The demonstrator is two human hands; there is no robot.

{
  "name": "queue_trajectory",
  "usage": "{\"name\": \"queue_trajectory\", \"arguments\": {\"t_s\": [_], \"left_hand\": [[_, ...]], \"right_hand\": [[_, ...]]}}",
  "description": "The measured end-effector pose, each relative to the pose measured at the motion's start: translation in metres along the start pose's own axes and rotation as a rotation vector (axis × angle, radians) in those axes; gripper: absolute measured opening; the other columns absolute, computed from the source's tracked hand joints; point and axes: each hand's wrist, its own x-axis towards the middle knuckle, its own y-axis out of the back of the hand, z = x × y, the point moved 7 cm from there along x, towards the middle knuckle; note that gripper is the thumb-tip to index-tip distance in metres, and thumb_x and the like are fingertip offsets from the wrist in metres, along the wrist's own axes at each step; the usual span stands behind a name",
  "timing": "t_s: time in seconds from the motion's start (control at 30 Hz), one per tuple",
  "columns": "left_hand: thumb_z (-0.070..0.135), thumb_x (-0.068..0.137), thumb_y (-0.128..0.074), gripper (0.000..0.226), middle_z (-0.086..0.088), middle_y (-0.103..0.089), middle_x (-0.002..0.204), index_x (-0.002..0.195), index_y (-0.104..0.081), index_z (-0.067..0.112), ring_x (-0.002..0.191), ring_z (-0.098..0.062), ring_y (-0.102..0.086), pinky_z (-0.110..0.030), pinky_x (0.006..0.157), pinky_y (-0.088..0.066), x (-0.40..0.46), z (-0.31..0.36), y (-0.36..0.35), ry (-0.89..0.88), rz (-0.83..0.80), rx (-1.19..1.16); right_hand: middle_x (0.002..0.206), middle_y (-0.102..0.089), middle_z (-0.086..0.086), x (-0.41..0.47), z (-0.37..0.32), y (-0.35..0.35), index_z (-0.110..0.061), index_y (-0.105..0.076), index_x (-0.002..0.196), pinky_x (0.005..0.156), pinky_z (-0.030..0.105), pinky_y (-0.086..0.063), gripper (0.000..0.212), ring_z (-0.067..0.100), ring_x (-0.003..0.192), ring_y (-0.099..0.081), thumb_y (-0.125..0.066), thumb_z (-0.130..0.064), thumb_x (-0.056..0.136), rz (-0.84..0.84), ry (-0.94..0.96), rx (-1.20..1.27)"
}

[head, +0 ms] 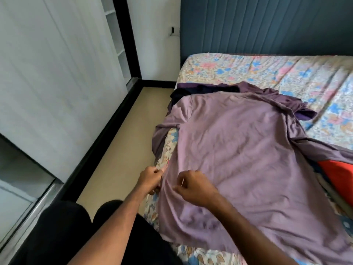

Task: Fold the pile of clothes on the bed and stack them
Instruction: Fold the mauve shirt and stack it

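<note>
Two bare arms reach out from the bottom of the view, over dark trousers (63,232). The left hand (150,178) is at the edge of the bed (315,73). Its fingers are pinched shut on the side edge of a big light purple shirt (238,159). The right hand (194,188) is just beside it, a little further onto the bed. Its fingers are curled tight on a small bunch of the same shirt, and the cloth makes little folds that run out from that spot.

The shirt lies spread flat on the near part of the bed, on a sheet with blue, pink and orange flowers. One sleeve (162,134) hangs over the left edge of the bed. On the right side, something red (338,178) peeks out from under the shirt.

Past the shirt, near its top, lies a dark navy piece of clothing (202,91). A darker purple piece of clothing (286,106) is bunched up next to it, touching the shirt. Further back the flowery sheet is bare.

Behind the bed stands a dark blue padded headboard (267,25). To the left is a tan floor (122,142) and a white wardrobe (47,73) with a black base.
</note>
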Motion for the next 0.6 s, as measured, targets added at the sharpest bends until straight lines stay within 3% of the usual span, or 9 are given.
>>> {"name": "queue_trajectory", "arguments": {"t_s": [0.1,0.2,0.27,0.37,0.43,0.53,0.6], "left_hand": [[0.032,0.096,-0.055,0.031,-0.013,-0.072,0.077,0.079,-0.061,0.007,0.055,-0.025,-0.064,-0.023,0.041,-0.043,0.034,0.022,0.016,-0.031,0.053,-0.012],[0.028,0.096,-0.052,0.024,-0.013,-0.073,0.088,0.087,-0.066,0.01,0.08,-0.035,-0.07,-0.04,0.069,-0.058,0.08,0.053,0.032,-0.117,0.115,-0.001],[0.017,0.097,-0.052,0.019,-0.015,-0.073,0.097,0.093,-0.068,0.007,0.093,-0.036,-0.067,-0.038,0.078,-0.053,0.104,0.077,0.038,-0.175,0.126,0.012],[0.013,0.101,-0.05,0.019,-0.016,-0.069,0.11,0.105,-0.066,0.005,0.102,-0.033,-0.063,-0.03,0.075,-0.04,0.145,0.114,0.044,-0.219,0.116,0.025],[0.016,0.103,-0.05,0.021,-0.015,-0.066,0.118,0.117,-0.062,0.007,0.107,-0.032,-0.061,-0.032,0.083,-0.045,0.17,0.127,0.046,-0.183,0.105,-0.029],[0.01,0.095,-0.057,0.033,-0.013,-0.063,0.118,0.128,-0.055,0.014,0.107,-0.032,-0.061,-0.036,0.09,-0.051,0.204,0.134,0.042,-0.14,0.05,-0.106],[0.001,0.084,-0.06,0.049,-0.008,-0.065,0.112,0.128,-0.056,0.023,0.101,-0.026,-0.063,-0.036,0.087,-0.055,0.212,0.131,0.035,-0.185,-0.014,-0.137]], "right_hand": [[0.092,-0.074,0.002,0.061,0.014,0.036,-0.019,-0.071,0.093,0.067,0.027,-0.05,0.016,0.02,0.082,-0.066,-0.064,-0.033,0.096,0.132,-0.095,0.0],[0.095,-0.074,0.008,0.129,0.029,0.054,-0.016,-0.071,0.092,0.078,0.039,-0.056,0.018,0.031,0.092,-0.068,-0.062,-0.031,0.094,0.236,-0.193,0.003],[0.097,-0.073,0.01,0.16,0.034,0.056,-0.015,-0.07,0.093,0.081,0.038,-0.052,0.021,0.035,0.096,-0.066,-0.063,-0.035,0.093,0.273,-0.24,-0.01],[0.108,-0.07,0.01,0.197,0.048,0.053,-0.016,-0.064,0.107,0.08,0.038,-0.049,0.039,0.036,0.103,-0.064,-0.067,-0.05,0.088,0.314,-0.339,-0.004],[0.119,-0.063,0.007,0.214,0.058,0.05,-0.018,-0.056,0.119,0.087,0.04,-0.051,0.051,0.032,0.113,-0.06,-0.068,-0.054,0.085,0.307,-0.349,-0.03],[0.138,-0.046,0.001,0.246,0.071,0.044,-0.029,-0.039,0.139,0.106,0.05,-0.037,0.07,0.026,0.13,-0.043,-0.07,-0.056,0.082,0.193,-0.261,-0.184],[0.135,-0.047,0.001,0.258,0.073,0.044,-0.03,-0.042,0.138,0.106,0.05,-0.035,0.057,0.025,0.129,-0.043,-0.062,-0.051,0.09,0.184,-0.219,-0.248]]}}
